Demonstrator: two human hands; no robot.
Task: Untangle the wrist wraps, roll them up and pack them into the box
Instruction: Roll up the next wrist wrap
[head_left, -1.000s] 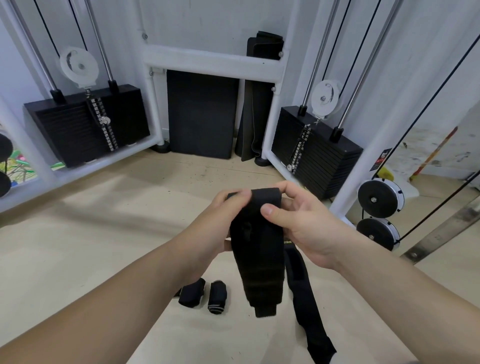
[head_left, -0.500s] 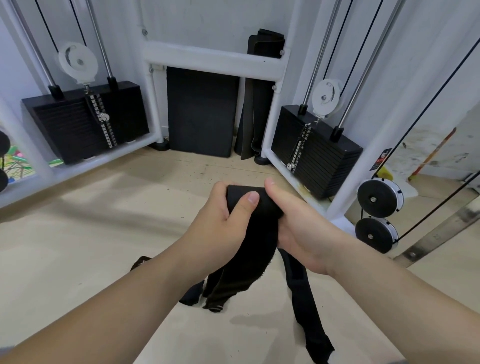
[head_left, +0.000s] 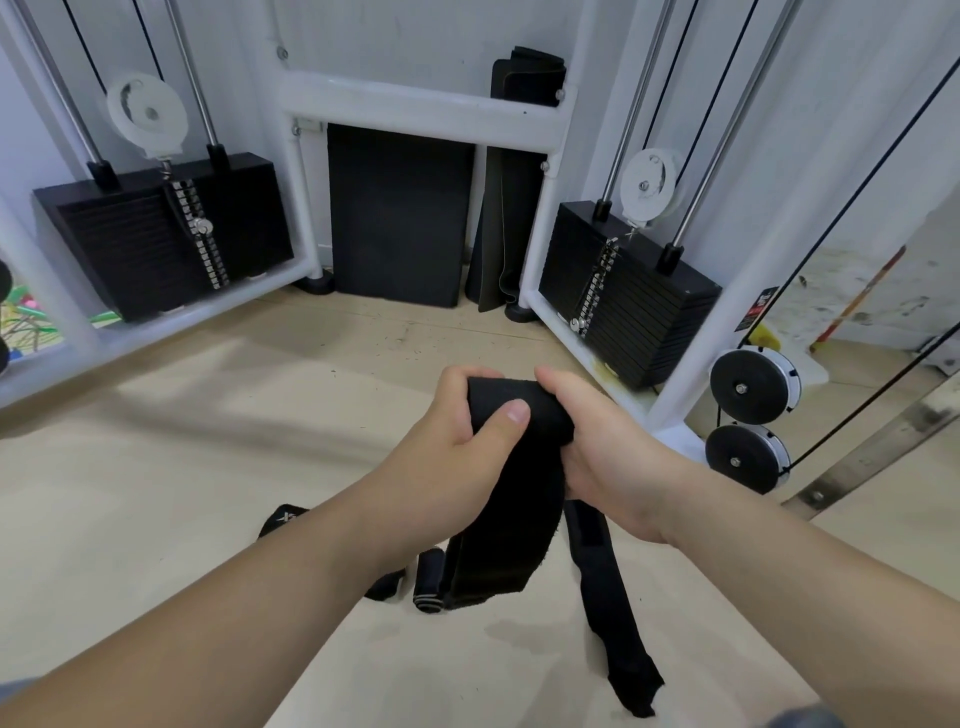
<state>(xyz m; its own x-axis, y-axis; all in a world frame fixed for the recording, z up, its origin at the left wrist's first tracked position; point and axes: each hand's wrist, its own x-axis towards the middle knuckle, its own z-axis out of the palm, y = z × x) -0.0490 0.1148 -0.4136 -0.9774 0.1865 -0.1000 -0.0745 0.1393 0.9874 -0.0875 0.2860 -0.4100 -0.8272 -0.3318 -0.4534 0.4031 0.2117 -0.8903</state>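
Both hands hold one black wrist wrap (head_left: 511, 525) in the air above the floor. My left hand (head_left: 462, 452) grips its rolled top end, thumb pressed on the front. My right hand (head_left: 602, 452) curls round the same roll from the right. The wrap's loose wide end hangs down below the hands. A narrower black strap (head_left: 613, 623) hangs from under my right hand to the floor. Two rolled wraps (head_left: 428, 579) lie on the floor below my left forearm. Another black piece (head_left: 283, 522) shows left of that forearm. No box is in view.
A white cable machine frame (head_left: 421, 106) surrounds the spot, with black weight stacks at left (head_left: 156, 234) and right (head_left: 623, 306). Black mats (head_left: 400, 213) lean on the back wall. Two round pulleys (head_left: 753, 387) sit low at right. The wooden floor (head_left: 156, 493) spreads around.
The wrap's top has gone from a flat strip held between both hands to a roll gripped by both. The hanging wide end has grown shorter and swung left.
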